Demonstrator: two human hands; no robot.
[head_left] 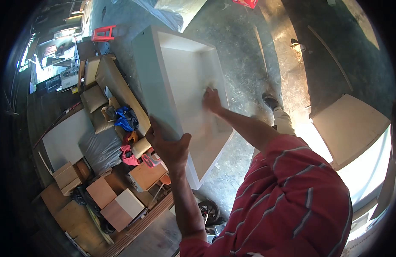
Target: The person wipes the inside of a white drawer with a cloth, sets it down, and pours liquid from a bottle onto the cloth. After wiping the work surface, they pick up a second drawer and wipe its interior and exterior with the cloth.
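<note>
A large open box-like panel (153,81), pale grey-green outside and whitish inside, stands tilted before me. My left hand (170,145) grips its near side edge, thumb apart from the other fingers. Inside the box, my right hand (211,102) is closed around a small pale thing (209,87) against the inner surface. That thing is blurred, and I cannot make out what it is.
A red plastic stool (104,33) stands at the upper left. Cushions (95,99), a blue bag (127,118) and wooden boxes (100,191) crowd the left. A brown board (351,128) lies at the right. A wheel (209,211) shows below the box.
</note>
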